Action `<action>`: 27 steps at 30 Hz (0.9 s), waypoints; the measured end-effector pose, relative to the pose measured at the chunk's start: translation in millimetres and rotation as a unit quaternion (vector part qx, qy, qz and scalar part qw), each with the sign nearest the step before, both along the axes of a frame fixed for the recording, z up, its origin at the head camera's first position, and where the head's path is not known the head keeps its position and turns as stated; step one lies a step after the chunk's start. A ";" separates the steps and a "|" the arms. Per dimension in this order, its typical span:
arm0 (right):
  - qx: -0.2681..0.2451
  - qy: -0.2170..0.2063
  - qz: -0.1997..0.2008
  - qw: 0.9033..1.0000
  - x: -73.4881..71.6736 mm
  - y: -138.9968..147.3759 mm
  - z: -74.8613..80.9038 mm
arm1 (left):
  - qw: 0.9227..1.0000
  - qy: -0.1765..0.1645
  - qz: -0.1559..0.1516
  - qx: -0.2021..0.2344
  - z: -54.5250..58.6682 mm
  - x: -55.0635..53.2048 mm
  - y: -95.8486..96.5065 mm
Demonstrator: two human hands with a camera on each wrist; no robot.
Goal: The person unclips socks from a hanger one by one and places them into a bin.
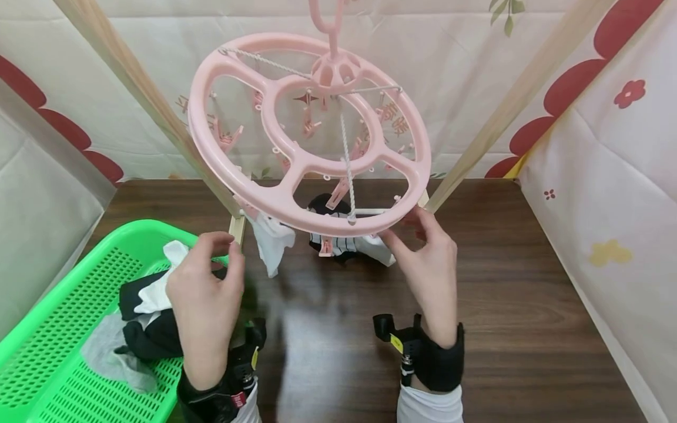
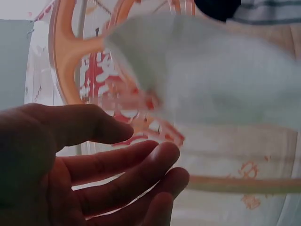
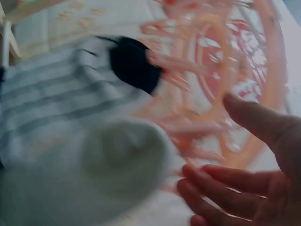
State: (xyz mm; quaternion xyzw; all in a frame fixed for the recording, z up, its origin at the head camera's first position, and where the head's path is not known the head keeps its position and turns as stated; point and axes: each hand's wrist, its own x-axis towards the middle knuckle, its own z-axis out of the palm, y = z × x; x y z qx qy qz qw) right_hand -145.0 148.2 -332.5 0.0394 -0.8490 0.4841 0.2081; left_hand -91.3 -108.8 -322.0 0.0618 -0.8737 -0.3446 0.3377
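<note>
A pink round clip hanger (image 1: 288, 217) hangs tilted in front of me, small pink clothespins dangling beneath its rings. From its left side hangs a white sock (image 1: 272, 241), blurred and large in the left wrist view. My left hand (image 1: 206, 299) is just left of that sock, thumb and fingers apart, holding nothing. My right hand (image 1: 428, 264) is at the hanger's right rim; in the right wrist view its thumb and fingers are spread with nothing gripped. Near it hang a striped sock with a black end (image 3: 70, 89) and another white sock (image 3: 122, 174).
A green basket (image 1: 69, 276) at the left holds a grey sock (image 1: 116, 352) and black and white pieces. Wooden poles (image 1: 153, 106) of a stand slope down either side of the hanger to the brown tabletop (image 1: 529, 329). Printed cloth hangs behind.
</note>
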 end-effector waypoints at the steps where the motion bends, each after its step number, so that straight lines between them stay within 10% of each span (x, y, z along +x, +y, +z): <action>1: -0.013 0.006 -0.001 1.000 -1.9 -3.6 -2.2 | 1.000 -0.001 -0.008 -0.007 -0.3 -1.0 2.1; 27: -0.056 -0.040 0.110 0.992 20.0 -17.7 15.6 | 0.974 -0.055 -0.183 -0.121 -15.2 -17.0 40.3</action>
